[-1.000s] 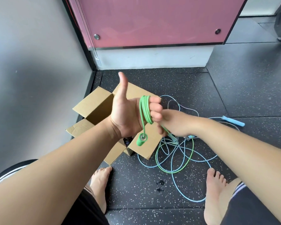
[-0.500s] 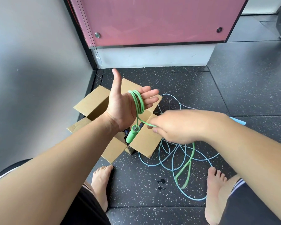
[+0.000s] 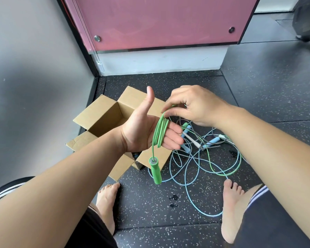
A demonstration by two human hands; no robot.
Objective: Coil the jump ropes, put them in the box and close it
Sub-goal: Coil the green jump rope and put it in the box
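Observation:
My left hand (image 3: 145,131) is held palm-up above the open cardboard box (image 3: 104,119), thumb raised and fingers fairly straight. Several loops of the green jump rope (image 3: 161,130) are wound round its fingers. A green handle (image 3: 155,171) dangles below on a short length of rope. My right hand (image 3: 195,106) hovers over the left fingertips and pinches the green rope at the top of the coil. The rest of the green rope trails down to the floor, tangled with a light blue jump rope (image 3: 191,185) whose blue handles (image 3: 212,141) lie to the right of the box.
The box stands in a corner, with a grey wall (image 3: 34,77) on the left and a pink panel (image 3: 159,22) behind. Something dark lies inside the box. My bare feet (image 3: 107,203) stand on the black speckled floor, near the ropes.
My right hand rose from below the left hand to above its fingertips, carrying the green rope up over the coil. The green handle now hangs lower. Less green rope lies on the floor.

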